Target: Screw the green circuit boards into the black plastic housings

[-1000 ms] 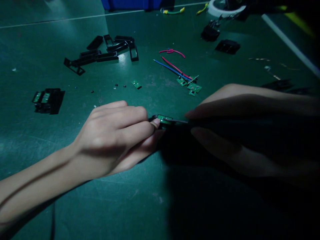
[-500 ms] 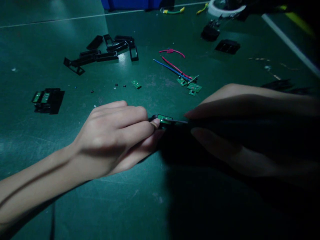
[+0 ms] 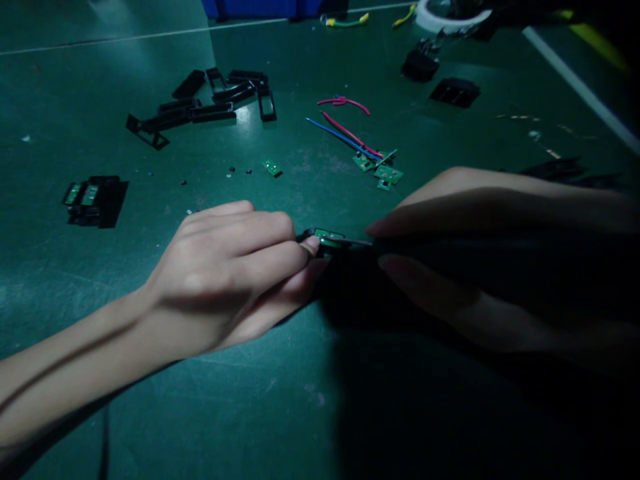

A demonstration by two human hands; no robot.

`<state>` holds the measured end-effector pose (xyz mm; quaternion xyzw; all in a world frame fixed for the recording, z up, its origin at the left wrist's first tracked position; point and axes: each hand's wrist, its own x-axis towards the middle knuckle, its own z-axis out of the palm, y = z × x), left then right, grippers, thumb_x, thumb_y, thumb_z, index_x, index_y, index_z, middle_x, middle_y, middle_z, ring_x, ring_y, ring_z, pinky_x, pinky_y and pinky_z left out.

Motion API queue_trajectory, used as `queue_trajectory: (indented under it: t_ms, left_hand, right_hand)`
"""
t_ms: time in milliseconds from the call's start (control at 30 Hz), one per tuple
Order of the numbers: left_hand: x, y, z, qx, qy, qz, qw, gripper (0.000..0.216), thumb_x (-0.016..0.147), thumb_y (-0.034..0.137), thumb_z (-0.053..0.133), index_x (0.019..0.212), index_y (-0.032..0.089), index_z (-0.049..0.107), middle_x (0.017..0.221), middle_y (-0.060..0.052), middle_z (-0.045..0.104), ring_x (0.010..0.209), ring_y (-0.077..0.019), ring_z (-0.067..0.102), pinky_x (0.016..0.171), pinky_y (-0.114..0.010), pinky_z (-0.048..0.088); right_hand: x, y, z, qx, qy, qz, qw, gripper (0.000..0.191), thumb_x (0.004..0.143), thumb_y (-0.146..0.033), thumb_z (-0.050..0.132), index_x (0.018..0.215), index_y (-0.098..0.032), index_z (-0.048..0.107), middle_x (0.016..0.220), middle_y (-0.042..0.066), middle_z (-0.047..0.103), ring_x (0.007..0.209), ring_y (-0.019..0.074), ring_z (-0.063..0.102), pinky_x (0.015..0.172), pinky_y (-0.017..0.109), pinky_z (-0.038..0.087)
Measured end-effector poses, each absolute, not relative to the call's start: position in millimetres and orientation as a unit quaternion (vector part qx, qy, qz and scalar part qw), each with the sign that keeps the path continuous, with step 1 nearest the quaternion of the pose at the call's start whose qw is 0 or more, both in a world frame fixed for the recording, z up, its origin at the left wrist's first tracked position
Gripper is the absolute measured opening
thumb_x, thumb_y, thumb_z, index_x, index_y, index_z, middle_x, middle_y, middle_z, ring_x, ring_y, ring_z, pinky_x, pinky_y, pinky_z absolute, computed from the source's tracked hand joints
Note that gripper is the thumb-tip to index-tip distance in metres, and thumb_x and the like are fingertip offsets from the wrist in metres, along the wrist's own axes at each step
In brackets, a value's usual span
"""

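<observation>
Nothing much has shifted over the last second: my left hand (image 3: 225,273) still pins the small green board (image 3: 329,237) in its black holder against the mat (image 3: 300,413), and the tool's thin tip (image 3: 356,243) still lies on the board's right edge. Only a slight drift of the view shows, so I judge the work on this board is mid-step and steady.

My left forearm comes in low from the lower left, wrist flat on the mat, fingers curled, thumb and forefinger pinched narrow on the holder's near end. My right hand (image 3: 480,267) reaches in from the right, mostly in shadow, fingers closed around a dark tool handle, forefinger stretched along the top.

Farther back lie loose boards (image 3: 383,170) with red and blue wires (image 3: 345,137), a heap of black frames (image 3: 210,103), and a finished stack (image 3: 93,199) at the left.
</observation>
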<state>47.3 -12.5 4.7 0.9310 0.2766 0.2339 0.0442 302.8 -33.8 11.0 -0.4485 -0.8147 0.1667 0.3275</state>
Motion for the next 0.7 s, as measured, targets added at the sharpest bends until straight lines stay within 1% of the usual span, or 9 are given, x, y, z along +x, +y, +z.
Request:
queue_trajectory:
  t_ms: [200,233,300,400,500,567,633,700]
  left_hand:
    - [47.1,-10.2,5.2,0.933,0.278,0.227,0.04,0.028,0.099,0.018,0.065,0.072,0.015,0.06,0.066,0.002,0.055,0.06,-0.0087,0.053,0.056,-0.028,0.035]
    - [46.8,-10.1,5.4,0.933,0.276,0.227,0.04,0.028,0.099,0.018,0.065,0.072,0.015,0.06,0.066,0.002,0.055,0.059,-0.0087,0.052,0.056,-0.028,0.034]
    - [46.5,-10.4,5.5,0.935,0.273,0.225,0.04,0.027,0.099,0.018,0.064,0.073,0.015,0.06,0.066,0.002,0.055,0.06,-0.0088,0.052,0.056,-0.028,0.034]
    - [46.7,-10.9,5.4,0.936,0.273,0.22,0.038,0.027,0.1,0.018,0.063,0.074,0.015,0.061,0.067,0.002,0.056,0.06,-0.0091,0.052,0.056,-0.028,0.034]
    - [47.1,-10.9,5.2,0.935,0.275,0.222,0.033,0.028,0.1,0.018,0.063,0.073,0.015,0.061,0.066,0.002,0.054,0.059,-0.009,0.051,0.056,-0.028,0.034]
    - [47.2,-10.8,5.3,0.936,0.273,0.22,0.034,0.027,0.1,0.019,0.063,0.074,0.015,0.062,0.066,0.002,0.054,0.059,-0.009,0.051,0.056,-0.028,0.034]
    - [47.3,-10.7,5.5,0.936,0.272,0.22,0.039,0.025,0.1,0.019,0.064,0.076,0.015,0.063,0.067,0.002,0.056,0.06,-0.0091,0.052,0.056,-0.028,0.035]
    - [47.5,-10.7,6.1,0.935,0.271,0.223,0.044,0.023,0.1,0.019,0.065,0.077,0.014,0.063,0.068,0.001,0.059,0.06,-0.0094,0.055,0.057,-0.028,0.036]
  right_hand:
    - [305.7,-29.9,6.1,-0.408,-0.827,0.167,0.349,0.014,0.088,-0.03,0.072,0.102,-0.034,0.07,0.091,-0.008,0.075,0.078,0.0061,0.071,0.063,0.022,0.052]
    - [304.9,-29.9,6.0,-0.421,-0.824,0.166,0.342,0.014,0.089,-0.029,0.071,0.102,-0.034,0.07,0.093,-0.008,0.075,0.079,0.0066,0.072,0.065,0.022,0.052]
    - [302.6,-30.7,7.0,-0.411,-0.824,0.166,0.354,0.012,0.091,-0.03,0.07,0.102,-0.035,0.071,0.092,-0.009,0.075,0.076,0.0061,0.071,0.063,0.022,0.052]
    - [301.9,-32.2,9.7,-0.436,-0.816,0.183,0.332,0.015,0.09,-0.025,0.071,0.102,-0.034,0.071,0.093,-0.009,0.075,0.078,0.0063,0.071,0.066,0.022,0.053]
    - [305.6,-31.4,10.2,-0.411,-0.829,0.185,0.332,0.011,0.093,-0.029,0.069,0.103,-0.034,0.07,0.092,-0.008,0.074,0.077,0.0055,0.069,0.065,0.021,0.052]
    - [307.8,-29.7,9.6,-0.41,-0.828,0.192,0.332,0.011,0.093,-0.029,0.069,0.103,-0.033,0.07,0.092,-0.008,0.074,0.076,0.0043,0.068,0.064,0.02,0.052]
    - [308.0,-28.5,9.4,-0.415,-0.827,0.187,0.33,0.012,0.092,-0.028,0.07,0.103,-0.032,0.071,0.093,-0.008,0.074,0.076,0.004,0.068,0.063,0.021,0.051]
    - [306.6,-29.0,10.2,-0.405,-0.832,0.171,0.338,0.011,0.091,-0.032,0.07,0.102,-0.033,0.071,0.091,-0.009,0.075,0.075,0.0052,0.069,0.062,0.024,0.05]
